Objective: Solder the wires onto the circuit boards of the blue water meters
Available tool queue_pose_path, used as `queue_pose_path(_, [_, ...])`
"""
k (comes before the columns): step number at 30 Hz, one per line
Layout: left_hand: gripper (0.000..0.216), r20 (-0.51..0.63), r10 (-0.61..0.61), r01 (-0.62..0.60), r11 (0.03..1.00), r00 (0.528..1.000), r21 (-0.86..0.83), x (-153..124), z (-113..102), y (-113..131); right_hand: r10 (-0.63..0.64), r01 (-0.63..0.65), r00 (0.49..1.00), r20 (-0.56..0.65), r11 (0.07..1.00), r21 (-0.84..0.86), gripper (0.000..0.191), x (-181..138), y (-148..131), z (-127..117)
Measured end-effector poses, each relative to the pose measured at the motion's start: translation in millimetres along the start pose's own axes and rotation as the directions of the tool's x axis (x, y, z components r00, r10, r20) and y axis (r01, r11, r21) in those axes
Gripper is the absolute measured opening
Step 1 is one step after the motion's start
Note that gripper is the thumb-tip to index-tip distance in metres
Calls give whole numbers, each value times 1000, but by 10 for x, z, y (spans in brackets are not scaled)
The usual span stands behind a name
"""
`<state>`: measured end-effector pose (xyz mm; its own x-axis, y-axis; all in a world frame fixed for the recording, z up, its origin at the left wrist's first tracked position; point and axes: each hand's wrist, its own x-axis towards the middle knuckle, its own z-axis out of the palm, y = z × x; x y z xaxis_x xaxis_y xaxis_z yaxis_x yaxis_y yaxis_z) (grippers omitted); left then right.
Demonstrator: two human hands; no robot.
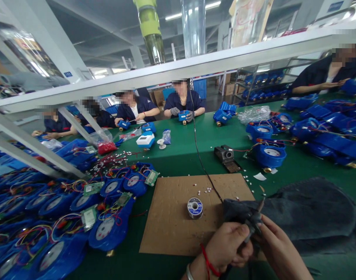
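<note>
My left hand, with a red cord and a pale bangle at the wrist, is closed with thumb and fingers pinched on a small dark grey object. My right hand grips the same object from the other side. A narrow brownish tip points up from between the hands; its exact kind is hard to make out. Just behind them lies a dark grey cloth garment. To their left, a spool of solder wire sits on a cardboard sheet, near tiny white connectors.
Blue water meters with loose wires and circuit boards crowd the left; more meters stand at right. A black cable hangs down to the cardboard. A dark metal stand lies behind it. Co-workers sit across the green table.
</note>
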<state>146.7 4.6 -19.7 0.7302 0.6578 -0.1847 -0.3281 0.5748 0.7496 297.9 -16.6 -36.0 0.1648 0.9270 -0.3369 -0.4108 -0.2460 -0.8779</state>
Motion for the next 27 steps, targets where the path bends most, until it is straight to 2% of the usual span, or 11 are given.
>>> queue_pose_path(2, [43, 92, -28, 31, 999, 995, -33, -25, 3, 43, -28, 28, 999, 35, 1000, 0, 42, -19, -25, -14])
queue_pose_path(5, [52, 258, -82, 117, 986, 963, -121, -68, 3, 119, -71, 76, 983, 171, 997, -18, 40, -42, -56, -52])
queue_pose_path(7, [54, 295, -87, 138, 978, 952, -158, -80, -1, 141, -71, 82, 976, 204, 996, -45, 37, -34, -58, -72])
queue_pose_path(13, [53, 172, -19, 37, 994, 985, -103, -49, -18, 91, -37, 40, 997, 62, 998, -47, 43, 35, 2, -47])
queue_pose_path(16, [52, 169, -23, 39, 995, 985, -95, -52, -20, 91, -44, 43, 994, 99, 999, 11, 33, 1, -27, -5])
queue_pose_path(20, [56, 265, -61, 99, 986, 962, -131, -70, -22, 118, -31, 22, 980, 198, 999, 49, 35, -71, -104, 38])
queue_pose_path(27, [49, 172, -37, 48, 997, 984, -61, -41, -20, 84, -17, 16, 992, 123, 1000, 4, 35, -28, -53, 70])
